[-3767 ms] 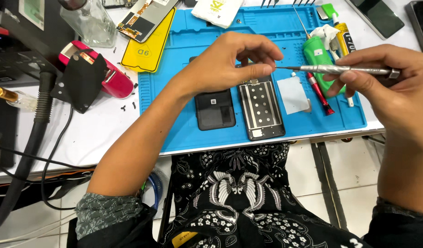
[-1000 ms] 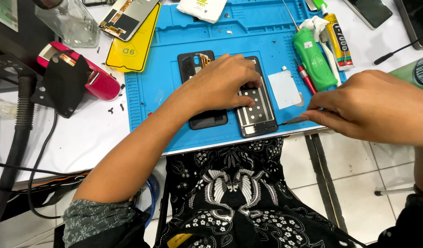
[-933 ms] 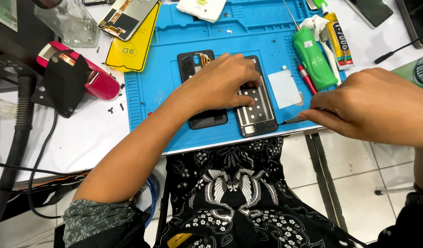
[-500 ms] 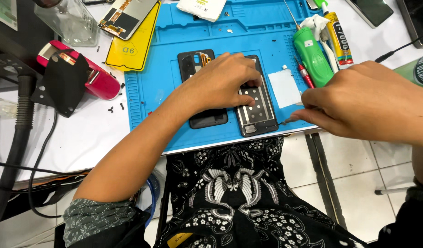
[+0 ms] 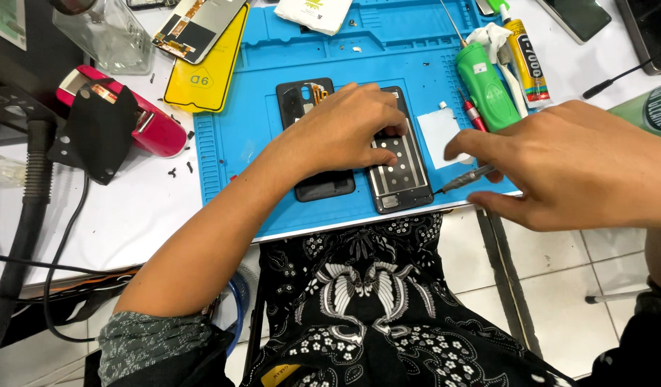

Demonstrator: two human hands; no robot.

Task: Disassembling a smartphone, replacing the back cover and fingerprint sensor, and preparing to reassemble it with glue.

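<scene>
Two hands at an opened phone on a blue mat.

Nearest, the right hand (image 5: 581,168) hovers over the bench (image 5: 130,215) edge, fingers loosely spread and part curled; a thin grey screwdriver (image 5: 463,178) runs under it, tip toward the phone, but the grip is hidden and I cannot tell if it is pinched. The left hand (image 5: 345,136) lies palm down, fingers bent and close, pressing on the phone frame (image 5: 402,179), a dark frame with a pale perforated plate, lying flat near the front edge of the mat (image 5: 259,107). Just left of it, touching, sits the black back cover (image 5: 305,100), mostly under that hand. Right of the frame is a small white pad (image 5: 438,129); beyond, a green bottle (image 5: 484,82) and glue tube (image 5: 528,54). Far left, a yellow card (image 5: 201,79) and a red tool (image 5: 148,125).
</scene>
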